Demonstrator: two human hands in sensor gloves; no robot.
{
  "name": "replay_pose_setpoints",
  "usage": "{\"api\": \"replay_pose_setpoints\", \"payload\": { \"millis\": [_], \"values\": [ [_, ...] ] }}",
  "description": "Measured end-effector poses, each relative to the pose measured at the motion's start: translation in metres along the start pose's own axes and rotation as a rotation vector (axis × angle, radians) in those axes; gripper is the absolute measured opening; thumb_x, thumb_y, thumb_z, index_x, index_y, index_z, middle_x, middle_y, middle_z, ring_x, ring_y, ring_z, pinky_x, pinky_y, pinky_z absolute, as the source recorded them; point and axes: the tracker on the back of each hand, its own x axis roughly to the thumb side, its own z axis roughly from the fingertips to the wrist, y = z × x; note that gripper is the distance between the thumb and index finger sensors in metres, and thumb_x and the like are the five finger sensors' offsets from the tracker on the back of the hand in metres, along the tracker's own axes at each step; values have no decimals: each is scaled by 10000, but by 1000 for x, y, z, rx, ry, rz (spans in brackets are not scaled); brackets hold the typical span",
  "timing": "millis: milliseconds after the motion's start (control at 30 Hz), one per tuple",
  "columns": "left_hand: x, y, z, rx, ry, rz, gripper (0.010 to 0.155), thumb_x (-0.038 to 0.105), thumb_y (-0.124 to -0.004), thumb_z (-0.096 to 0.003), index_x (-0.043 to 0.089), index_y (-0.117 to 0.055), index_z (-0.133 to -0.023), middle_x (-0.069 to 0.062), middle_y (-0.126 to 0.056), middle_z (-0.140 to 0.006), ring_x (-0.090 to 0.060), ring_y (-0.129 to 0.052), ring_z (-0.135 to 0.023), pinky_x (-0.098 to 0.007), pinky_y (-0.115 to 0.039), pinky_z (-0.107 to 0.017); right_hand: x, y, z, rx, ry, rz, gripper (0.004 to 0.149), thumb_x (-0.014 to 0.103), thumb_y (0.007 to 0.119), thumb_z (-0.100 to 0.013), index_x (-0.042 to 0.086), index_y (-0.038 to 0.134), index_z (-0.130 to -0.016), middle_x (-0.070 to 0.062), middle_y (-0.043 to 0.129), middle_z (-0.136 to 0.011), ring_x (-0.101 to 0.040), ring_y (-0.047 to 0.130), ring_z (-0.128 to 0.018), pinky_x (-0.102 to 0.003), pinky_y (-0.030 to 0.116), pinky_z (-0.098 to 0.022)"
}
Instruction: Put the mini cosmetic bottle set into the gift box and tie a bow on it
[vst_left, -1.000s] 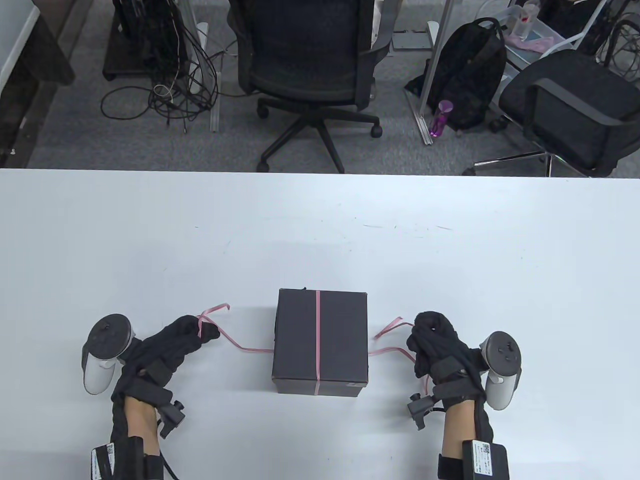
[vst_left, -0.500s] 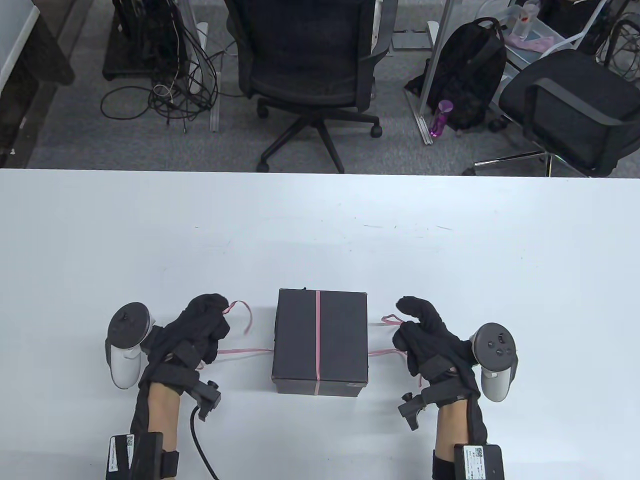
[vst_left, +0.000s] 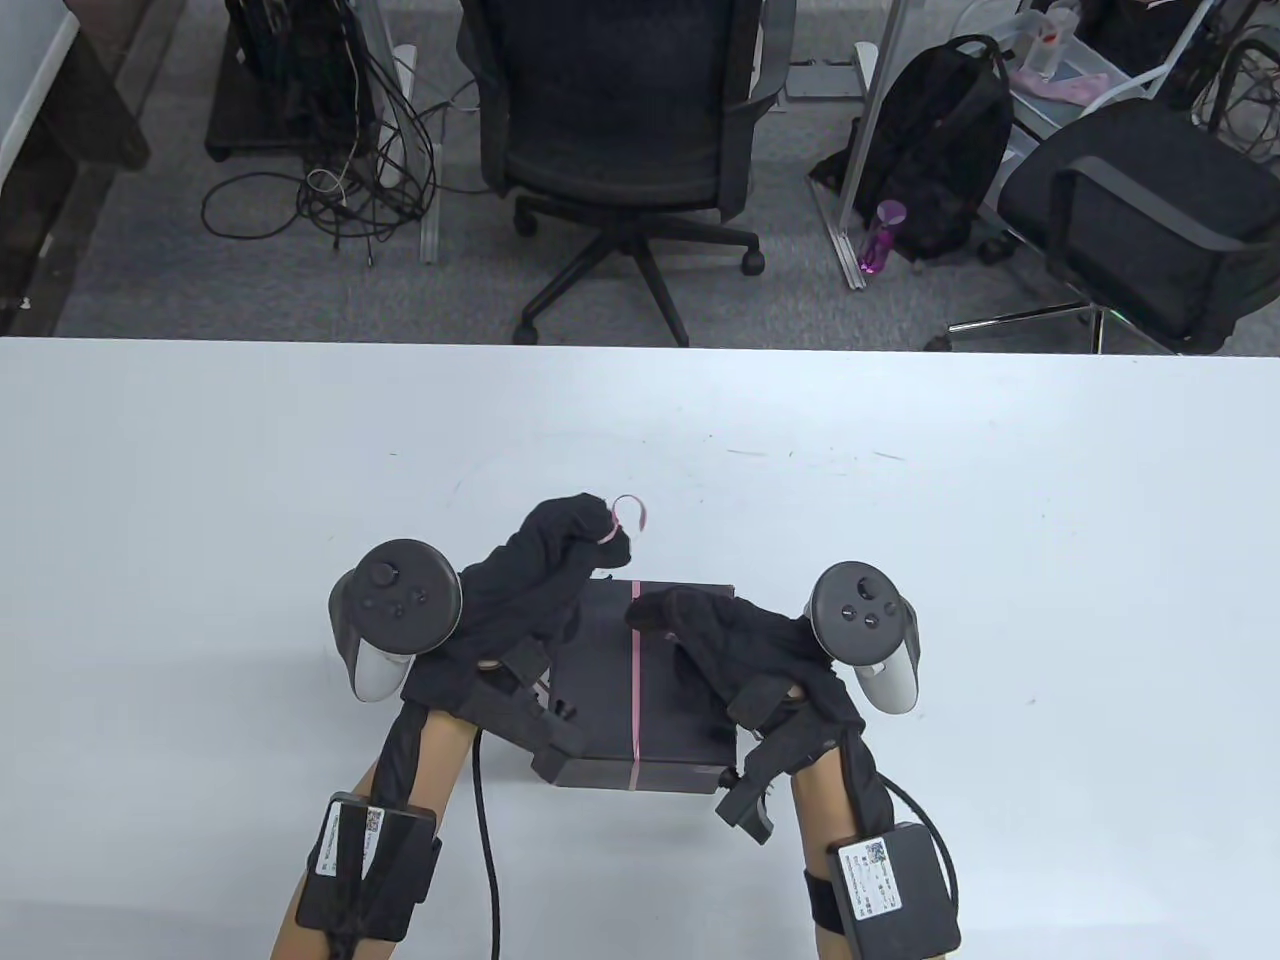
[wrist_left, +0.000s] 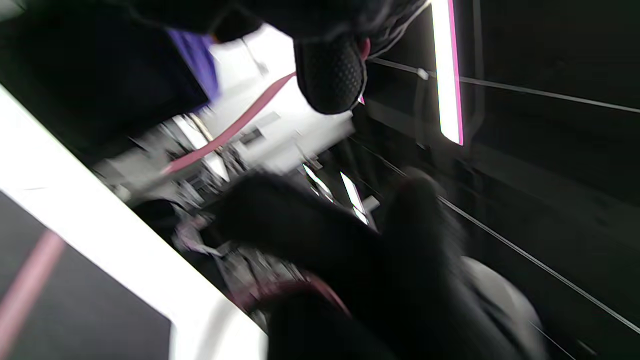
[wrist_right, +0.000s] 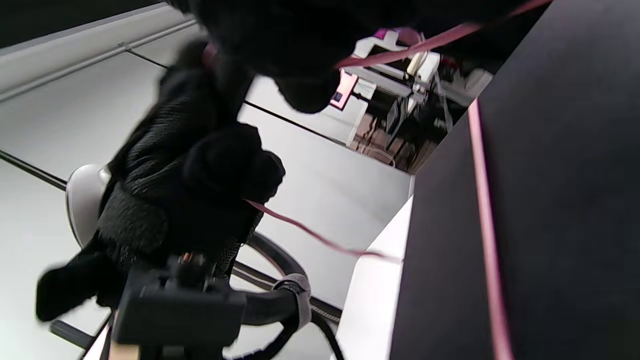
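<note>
No readable text anywhere.
White stickers with small square codes sit on the black forearm packs (vst_left: 893, 886) and a pale label on the gift box (vst_left: 606, 690) near face, but all print is too small to make out.

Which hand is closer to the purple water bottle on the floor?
Right. The right hand sits over the black gift box, on the same side as the purple bottle; the left hand is farther across.

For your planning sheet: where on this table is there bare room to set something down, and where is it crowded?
Bare: the wide table strip between the gift box and the far edge, plus both side areas. Crowded: over the box, where the left hand and right hand work the ribbon.
</note>
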Motion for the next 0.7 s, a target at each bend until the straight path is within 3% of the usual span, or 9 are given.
{"api": "replay_pose_setpoints", "payload": {
  "millis": [100, 200, 267, 367, 467, 567, 633, 700],
  "values": [
    [7, -10, 4, -121, -69, -23, 424, 334, -658, -596, 323, -625, -1019, 112, -842, -976, -58, -886, -220, -300, -880, -268, -4, -6, -5, 16, -14, -150, 864, 584, 421, -535, -68, 570, -1082, -16, 884, -386, -23, 806, -109, -246, 822, -92],
    [9, -19, 8, -225, -79, -128, 425, 344, -661, -595, 346, -627, -1019, 134, -842, -982, -54, -900, -253, -300, -887, -298, -4, -14, -5, -46, -38, -223, 840, 597, 470, -536, -20, 553, -1099, 3, 882, -386, -16, 807, -108, -239, 826, -95],
    [9, -23, 10, -245, -64, -164, 423, 347, -665, -596, 358, -635, -1018, 138, -846, -983, -55, -928, -317, -308, -896, -345, -1, -20, -3, -90, -53, -248, 703, 539, 578, -593, 35, 605, -1082, 20, 878, -380, -16, 809, -100, -242, 830, -99],
    [2, -23, 13, -249, -28, -126, 428, 403, -687, -598, 378, -675, -1025, 72, -817, -1032, -111, -986, -517, -371, -888, -469, 5, -26, 1, -165, -64, -252, 424, 324, 720, -628, 73, 758, -967, 32, 881, -355, -26, 813, -85, -254, 836, -95],
    [-12, -20, 11, -182, 118, 5, 504, 527, -630, -608, 306, -707, -1054, -54, -812, -1044, -203, -1011, -601, -425, -875, -499, 11, -30, 6, -180, -75, -203, 384, 290, 734, -606, 67, 809, -909, 18, 886, -348, -30, 814, -82, -256, 840, -98],
    [-23, -22, -2, -145, 258, 64, 509, 453, -619, -631, 249, -659, -1095, -127, -800, -1031, -192, -1024, -507, -394, -889, -435, 16, -29, 7, -196, -82, -194, 383, 286, 732, -602, 66, 812, -905, 13, 885, -347, -31, 815, -81, -257, 840, -97],
    [-26, -26, -13, -250, 294, 38, 551, 404, -683, -620, 265, -583, -1144, -142, -745, -1076, -174, -1001, -504, -386, -879, -436, 19, -28, 7, -196, -85, -190, 381, 286, 731, -602, 70, 811, -906, 13, 885, -347, -31, 815, -81, -257, 840, -97],
    [-26, -33, -25, -435, 327, 5, 684, 377, -744, -600, 282, -431, -1201, -173, -639, -1139, -153, -961, -545, -365, -859, -451, 23, -27, 7, -200, -84, -171, 381, 286, 731, -601, 72, 814, -906, 12, 886, -346, -32, 815, -80, -258, 840, -96]
  ]
}}
